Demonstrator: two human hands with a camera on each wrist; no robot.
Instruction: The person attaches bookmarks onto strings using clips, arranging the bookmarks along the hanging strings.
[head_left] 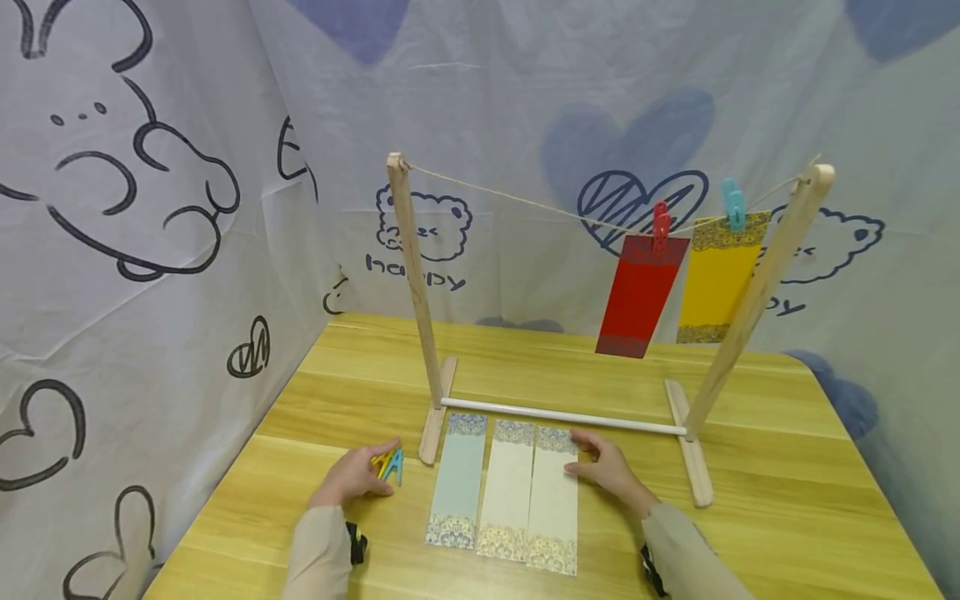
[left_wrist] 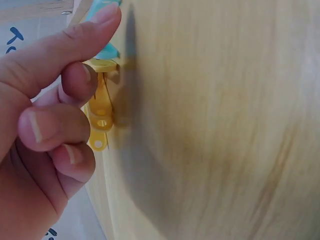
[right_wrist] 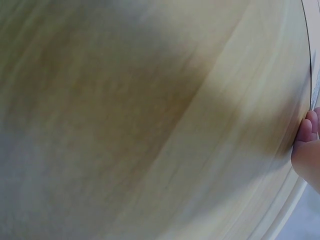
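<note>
In the head view, my left hand (head_left: 354,475) is beside a small group of yellow clothespins (head_left: 380,460) and a blue clothespin (head_left: 397,465) on the table, thumb and forefinger spread around them. The left wrist view shows the thumb stretched over the blue clothespin (left_wrist: 107,51), other fingers loosely bent near the yellow ones (left_wrist: 101,112). My right hand (head_left: 611,471) touches the right edge of a cream card (head_left: 553,500) with thumb and fingertips apart. Beside that card lie another cream card (head_left: 506,487) and a pale blue card (head_left: 457,481), all with patterned lace-like ends.
Behind the cards stands a wooden frame (head_left: 414,275) with a white crossbar (head_left: 562,414) and a sagging string (head_left: 510,197). From it hang a red card (head_left: 643,292) under a red clothespin (head_left: 661,227) and a yellow card (head_left: 718,283) under a blue one (head_left: 734,207).
</note>
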